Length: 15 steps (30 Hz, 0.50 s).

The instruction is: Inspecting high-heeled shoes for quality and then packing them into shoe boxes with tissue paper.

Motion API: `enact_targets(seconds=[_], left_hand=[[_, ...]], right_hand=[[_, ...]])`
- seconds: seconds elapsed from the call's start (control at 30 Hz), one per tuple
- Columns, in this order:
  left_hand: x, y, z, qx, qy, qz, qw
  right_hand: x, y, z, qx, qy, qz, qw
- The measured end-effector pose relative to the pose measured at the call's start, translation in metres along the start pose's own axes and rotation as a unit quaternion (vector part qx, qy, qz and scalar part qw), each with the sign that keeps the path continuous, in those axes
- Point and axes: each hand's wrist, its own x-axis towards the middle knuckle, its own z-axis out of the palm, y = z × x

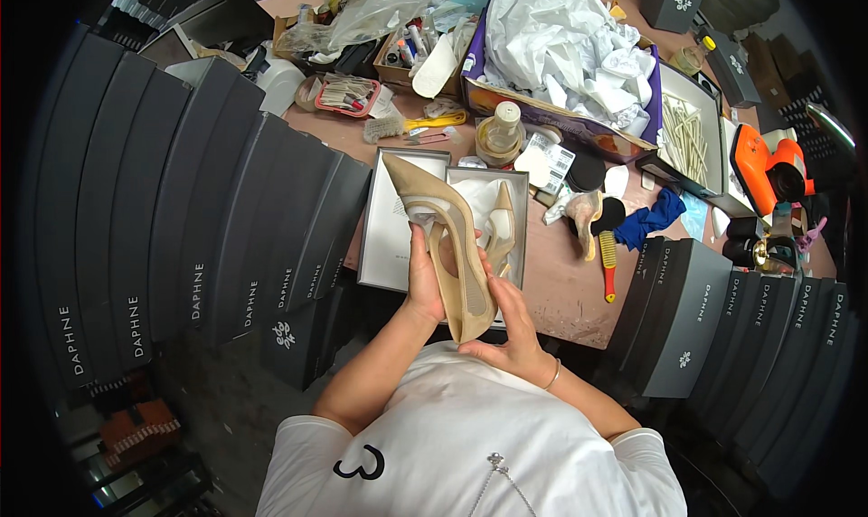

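Both my hands hold a beige pointed-toe pump (457,273) with sheer mesh sides, tilted above the bench close to my body. Its toe points away to the far left and its heel end is toward me. My left hand (423,280) is closed around the left side at mid-shoe. At the rear, my right hand (511,329) grips the heel end, thumb below and fingers along the right side. Under the pump is an open grey shoebox (525,246) with a matching pump (500,227) and white tissue inside. A shallow box part (380,256) sits left of it.
Dark shoeboxes stand in rows at left (181,209) and right (674,322). Behind are a glass bottle (500,139), a purple carton (561,123) of crumpled paper and a tray of sticks (685,142). A red-handled brush (608,268), blue cloth (653,218) and orange tool (768,169) lie right.
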Motion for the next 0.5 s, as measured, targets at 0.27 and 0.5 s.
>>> enact_targets(seconds=[0.27, 0.5], left_hand=[[-0.003, -0.006, 0.012, 0.057, 0.027, 0.133, 0.989], [-0.006, -0.01, 0.019, 0.144, 0.112, 0.186, 0.965]], right_hand=[[-0.002, -0.004, 0.004, 0.116, 0.028, 0.141, 0.983], [-0.004, -0.006, 0.009, 0.325, 0.077, 0.217, 0.917]])
